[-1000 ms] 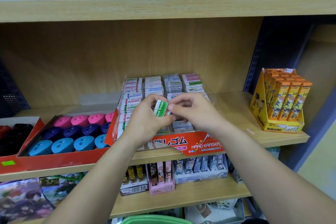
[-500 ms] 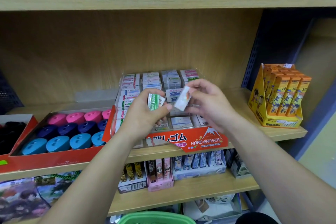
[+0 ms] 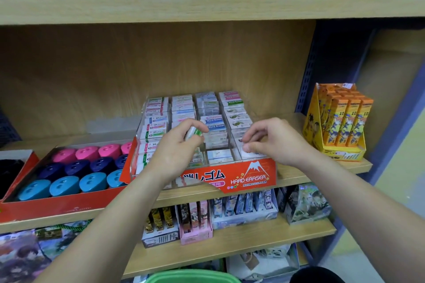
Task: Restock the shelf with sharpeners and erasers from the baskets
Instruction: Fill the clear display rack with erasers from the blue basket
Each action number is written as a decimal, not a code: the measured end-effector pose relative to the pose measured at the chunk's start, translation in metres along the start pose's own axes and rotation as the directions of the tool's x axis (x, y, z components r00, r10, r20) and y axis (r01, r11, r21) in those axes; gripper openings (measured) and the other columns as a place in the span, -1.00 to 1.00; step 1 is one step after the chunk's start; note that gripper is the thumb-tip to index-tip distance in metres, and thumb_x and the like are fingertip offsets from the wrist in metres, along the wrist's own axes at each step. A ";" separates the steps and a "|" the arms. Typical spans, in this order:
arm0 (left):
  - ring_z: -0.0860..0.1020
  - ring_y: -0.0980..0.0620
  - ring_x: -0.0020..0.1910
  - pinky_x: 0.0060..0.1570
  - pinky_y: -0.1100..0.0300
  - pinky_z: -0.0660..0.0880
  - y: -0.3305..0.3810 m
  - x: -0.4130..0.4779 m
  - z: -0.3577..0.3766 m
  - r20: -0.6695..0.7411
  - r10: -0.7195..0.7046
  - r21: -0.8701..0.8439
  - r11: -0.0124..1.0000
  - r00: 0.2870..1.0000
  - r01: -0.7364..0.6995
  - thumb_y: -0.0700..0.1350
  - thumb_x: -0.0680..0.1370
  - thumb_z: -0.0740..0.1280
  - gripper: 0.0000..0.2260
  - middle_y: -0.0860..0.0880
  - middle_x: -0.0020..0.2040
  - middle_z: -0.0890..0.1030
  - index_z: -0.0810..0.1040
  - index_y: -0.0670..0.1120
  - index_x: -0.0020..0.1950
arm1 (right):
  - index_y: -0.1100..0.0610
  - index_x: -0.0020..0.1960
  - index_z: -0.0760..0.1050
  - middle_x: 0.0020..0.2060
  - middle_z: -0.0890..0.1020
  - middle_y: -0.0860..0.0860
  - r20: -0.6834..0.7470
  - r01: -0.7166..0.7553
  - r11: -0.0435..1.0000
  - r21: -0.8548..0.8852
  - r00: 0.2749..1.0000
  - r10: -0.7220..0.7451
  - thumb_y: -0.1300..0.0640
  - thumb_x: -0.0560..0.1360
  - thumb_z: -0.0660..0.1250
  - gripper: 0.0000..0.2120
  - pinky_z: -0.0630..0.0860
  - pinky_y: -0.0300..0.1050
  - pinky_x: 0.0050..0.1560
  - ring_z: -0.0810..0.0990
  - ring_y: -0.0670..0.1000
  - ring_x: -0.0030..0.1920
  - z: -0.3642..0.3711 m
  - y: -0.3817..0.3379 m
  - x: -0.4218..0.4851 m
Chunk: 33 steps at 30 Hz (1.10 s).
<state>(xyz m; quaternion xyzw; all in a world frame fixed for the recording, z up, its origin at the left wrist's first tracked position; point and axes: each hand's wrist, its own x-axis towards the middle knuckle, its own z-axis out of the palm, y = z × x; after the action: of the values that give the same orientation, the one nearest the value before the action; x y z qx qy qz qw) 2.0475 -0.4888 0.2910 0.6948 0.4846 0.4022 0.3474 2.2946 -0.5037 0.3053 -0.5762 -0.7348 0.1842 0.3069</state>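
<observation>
One green-and-white wrapped eraser (image 3: 193, 132), pinched in left hand (image 3: 177, 153)

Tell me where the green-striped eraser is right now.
Head view, centre-left: the left hand pinches the green-striped eraser above the middle compartments of the eraser tray, left of the right hand, which pinches a white eraser.

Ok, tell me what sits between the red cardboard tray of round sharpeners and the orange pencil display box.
Head view: the clear divided eraser tray with its red front, left hand and right hand over it, then bare wooden shelf.
</observation>
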 end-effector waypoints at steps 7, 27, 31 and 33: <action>0.63 0.10 -0.04 -0.32 0.39 0.50 0.014 -0.006 0.000 0.052 -0.015 0.003 1.000 0.999 0.015 -0.10 0.59 0.43 -0.68 0.08 0.14 0.56 0.50 0.14 0.31 | -0.03 -0.06 0.68 -0.23 0.70 -0.15 -0.230 0.099 0.979 0.179 0.972 -0.056 0.14 0.53 0.46 -0.93 0.53 -0.38 -0.16 0.64 -0.20 -0.16 0.009 -0.009 -0.004; 0.60 0.11 -0.24 -0.24 0.22 0.55 0.024 -0.037 -0.013 -0.026 0.019 -0.255 0.967 0.999 -0.025 -0.24 0.56 0.46 -0.71 -0.06 0.04 0.70 0.58 0.02 0.23 | 0.18 0.13 0.64 -0.01 0.69 0.17 0.003 0.080 0.749 0.658 0.994 -0.108 0.39 0.56 0.36 -0.78 0.64 -0.10 -0.05 0.70 0.05 -0.14 0.034 -0.049 -0.008; 0.57 0.08 -0.27 -0.15 0.00 0.57 0.017 -0.035 -0.027 -0.098 -0.017 -0.168 0.986 0.995 0.000 -0.18 0.64 0.34 -0.81 0.01 -0.07 0.66 0.59 0.07 0.19 | 0.17 0.13 0.62 -0.10 0.73 0.12 -0.143 0.057 0.698 0.714 0.988 0.066 0.39 0.54 0.38 -0.78 0.67 -0.09 -0.03 0.72 0.06 -0.14 0.022 -0.049 -0.004; 0.58 0.02 -0.24 -0.10 -0.06 0.58 0.009 -0.034 -0.038 -0.144 -0.022 -0.086 0.996 0.989 0.010 -0.19 0.67 0.28 -0.79 0.00 -0.12 0.66 0.58 0.09 0.21 | 0.18 0.16 0.61 -0.10 0.74 0.12 -0.196 0.048 0.658 0.751 0.969 0.152 0.36 0.56 0.36 -0.79 0.67 -0.07 0.00 0.74 0.09 -0.09 0.015 -0.044 0.001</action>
<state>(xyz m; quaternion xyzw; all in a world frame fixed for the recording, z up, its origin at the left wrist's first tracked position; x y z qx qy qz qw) 2.0097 -0.5200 0.3083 0.6443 0.4966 0.4690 0.3438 2.2525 -0.5134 0.3220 -0.4369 -0.5334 0.4080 0.5984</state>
